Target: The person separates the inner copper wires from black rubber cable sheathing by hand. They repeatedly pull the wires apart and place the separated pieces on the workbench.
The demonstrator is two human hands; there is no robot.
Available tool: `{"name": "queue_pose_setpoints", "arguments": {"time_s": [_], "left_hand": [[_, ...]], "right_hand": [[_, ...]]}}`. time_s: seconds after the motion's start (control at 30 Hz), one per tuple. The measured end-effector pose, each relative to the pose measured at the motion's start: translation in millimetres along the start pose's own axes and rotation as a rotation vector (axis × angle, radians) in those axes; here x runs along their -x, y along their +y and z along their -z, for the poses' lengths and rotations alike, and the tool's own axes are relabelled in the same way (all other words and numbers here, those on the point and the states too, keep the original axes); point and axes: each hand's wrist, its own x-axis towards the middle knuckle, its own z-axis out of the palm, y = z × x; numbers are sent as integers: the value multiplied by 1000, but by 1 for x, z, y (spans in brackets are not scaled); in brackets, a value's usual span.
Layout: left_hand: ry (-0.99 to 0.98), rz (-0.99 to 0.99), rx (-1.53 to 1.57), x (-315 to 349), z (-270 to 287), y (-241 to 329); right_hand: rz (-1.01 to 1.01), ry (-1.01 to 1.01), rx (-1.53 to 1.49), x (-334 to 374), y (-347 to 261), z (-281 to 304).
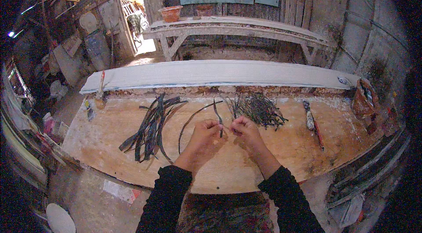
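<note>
Above the middle of the wooden board [237, 176], my two hands are close together. A flat black strip [216, 111], perhaps rubber, is pinched in the fingers of my left hand [205, 135] and stands up past them. My right hand [247, 131] is closed at the fingertips just beside it; a thin dark strand seems to rise there, but its hold is too small to make out. To the left lies a pile of wide black strips [151, 129], with one long curved strip [187, 123] next to my left wrist. Beyond my right hand sits a tangled heap of thin black strands [261, 111].
A long white slab [220, 74] runs along the board's far edge. A brush [101, 90] stands at the left, a red-handled tool [313, 125] lies at the right, and a brown container [365, 99] is at the right end. Behind is a bench [237, 28] with clay-coloured pots [170, 13].
</note>
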Motion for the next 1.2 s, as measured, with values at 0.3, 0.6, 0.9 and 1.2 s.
{"name": "queue_pose_setpoints", "arguments": {"time_s": [0.3,0.6,0.9,1.2], "left_hand": [[-12,133,270,22,-22,23],[-23,149,228,28,-28,30],[-77,116,310,24,-23,21],[-47,71,178,8,-5,20]], "right_hand": [[-100,-28,164,6,1,-11],[35,-11,299,-4,16,-4],[165,-17,488,0,14,-7],[386,-14,594,7,9,-12]]}}
